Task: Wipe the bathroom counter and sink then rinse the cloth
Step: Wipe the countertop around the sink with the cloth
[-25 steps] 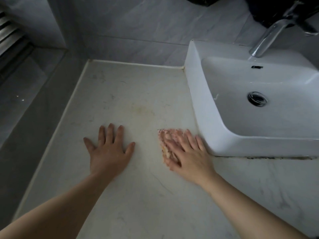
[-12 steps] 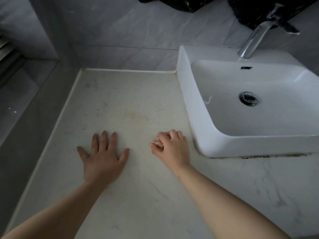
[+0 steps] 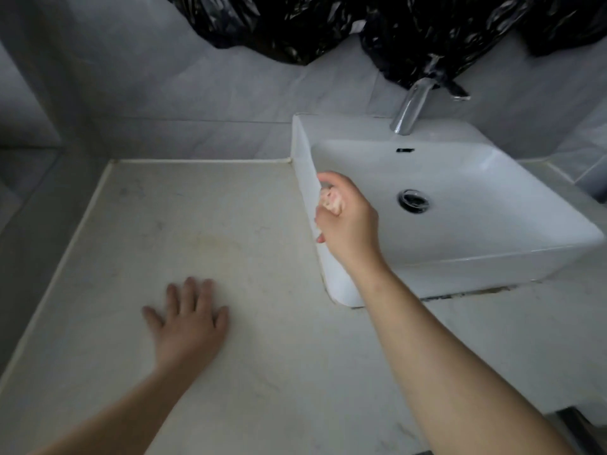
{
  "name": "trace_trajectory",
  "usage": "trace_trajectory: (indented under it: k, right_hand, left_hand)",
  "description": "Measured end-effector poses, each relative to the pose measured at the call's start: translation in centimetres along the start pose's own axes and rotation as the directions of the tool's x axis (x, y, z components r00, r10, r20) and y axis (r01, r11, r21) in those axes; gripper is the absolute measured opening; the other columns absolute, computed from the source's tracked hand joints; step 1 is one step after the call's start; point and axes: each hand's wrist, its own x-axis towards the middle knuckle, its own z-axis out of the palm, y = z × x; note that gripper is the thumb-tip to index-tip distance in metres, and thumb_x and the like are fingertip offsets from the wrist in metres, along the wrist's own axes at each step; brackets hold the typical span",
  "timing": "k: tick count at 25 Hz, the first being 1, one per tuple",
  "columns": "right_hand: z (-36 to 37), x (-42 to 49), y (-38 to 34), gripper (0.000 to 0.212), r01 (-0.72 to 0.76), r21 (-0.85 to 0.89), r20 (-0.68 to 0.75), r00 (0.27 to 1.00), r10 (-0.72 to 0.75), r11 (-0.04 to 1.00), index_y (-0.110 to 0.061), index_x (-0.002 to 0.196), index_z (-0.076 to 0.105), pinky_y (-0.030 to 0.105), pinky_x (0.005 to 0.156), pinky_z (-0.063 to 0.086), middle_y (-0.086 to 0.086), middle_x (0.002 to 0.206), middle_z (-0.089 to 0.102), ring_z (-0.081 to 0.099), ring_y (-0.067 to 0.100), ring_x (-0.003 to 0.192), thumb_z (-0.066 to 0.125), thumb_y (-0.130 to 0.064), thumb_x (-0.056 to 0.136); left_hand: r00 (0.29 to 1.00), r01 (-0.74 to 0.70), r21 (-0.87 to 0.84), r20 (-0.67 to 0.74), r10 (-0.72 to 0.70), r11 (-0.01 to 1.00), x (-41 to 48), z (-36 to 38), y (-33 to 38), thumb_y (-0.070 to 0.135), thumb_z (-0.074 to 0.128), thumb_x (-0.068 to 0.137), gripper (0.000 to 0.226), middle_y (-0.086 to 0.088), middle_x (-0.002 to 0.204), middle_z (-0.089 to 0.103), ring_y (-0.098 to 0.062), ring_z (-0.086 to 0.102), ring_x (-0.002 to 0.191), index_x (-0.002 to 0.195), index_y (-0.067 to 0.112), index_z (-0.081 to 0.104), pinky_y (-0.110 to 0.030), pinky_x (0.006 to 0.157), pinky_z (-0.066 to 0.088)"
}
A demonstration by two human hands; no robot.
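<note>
A pale marble counter (image 3: 203,224) carries a white square vessel sink (image 3: 492,231) at the right. My right hand (image 3: 348,218) is raised over the sink's left rim and grips a small bunched pinkish cloth (image 3: 331,199), most of it hidden inside my fist. My left hand (image 3: 189,320) lies flat on the counter, fingers spread, well left of the sink. A chrome faucet (image 3: 410,108) stands behind the basin, above the drain (image 3: 413,200). No water is running.
A faint yellowish stain (image 3: 213,241) marks the counter's middle. Black plastic sheeting (image 3: 377,24) hangs on the tiled wall above the faucet. The counter ends at a raised edge strip (image 3: 62,261) on the left and meets the wall at the back.
My right hand bunched the cloth off the counter and lifted it up and right to the sink's left rim. My left hand stays flat on the counter. The view has tilted upward.
</note>
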Motion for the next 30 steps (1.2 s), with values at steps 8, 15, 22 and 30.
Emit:
trace_trajectory:
  k: [8,15,22,30]
  right_hand:
    - [-2.5,2.6,3.2,0.037,-0.366,-0.22,-0.068,0.93,0.36,0.904,-0.014,0.059,0.044,0.03,0.062,0.04,0.006,0.062,0.058,0.052,0.024,0.065,0.064,-0.034,0.082]
    - [-2.6,2.3,1.9,0.037,-0.385,-0.27,-0.128,0.923,0.363,0.882,-0.014,0.05,0.028,0.032,0.048,0.023,0.003,0.048,0.032,0.027,0.022,0.05,0.047,-0.011,0.082]
    - [-1.3,-0.5,-0.1,0.03,-0.116,-0.347,-0.179,0.982,0.056,0.931,-0.016,0.064,0.04,0.034,0.059,0.039,0.01,0.07,0.061,0.051,0.033,0.071,0.055,-0.026,0.087]
    - [5.6,-7.3,2.9,0.047,-0.39,-0.143,0.514,0.756,0.405,0.91,-0.017,0.13,0.039,0.013,0.069,0.048,0.002,0.12,0.054,0.057,0.01,0.079,0.059,-0.017,0.087]
  left_hand:
    - [0.984,-0.165,0.08,-0.054,0.17,0.983,-1.5,1.6,2.5,0.058,-0.014,0.065,0.087,0.007,0.158,-0.001,-0.018,-0.008,0.144,0.148,0.034,0.002,-0.045,0.111,-0.009]
    - [0.975,-0.222,0.023,-0.025,0.222,0.975,-1.3,1.2,1.9,0.065,-0.014,0.063,0.091,0.006,0.158,-0.003,-0.017,-0.01,0.144,0.148,0.034,0.001,-0.043,0.113,-0.01]
    - [0.934,-0.348,0.057,-0.069,0.352,0.936,-1.1,0.8,-1.9,0.077,-0.028,0.061,0.104,0.009,0.156,0.009,-0.012,0.0,0.144,0.147,0.035,0.013,-0.026,0.109,-0.011]
    - [0.931,-0.353,0.059,-0.079,0.357,0.934,-1.3,0.9,-4.5,0.067,0.009,0.088,0.072,0.0,0.14,0.049,-0.022,0.04,0.132,0.134,0.028,0.048,-0.027,0.109,0.008]
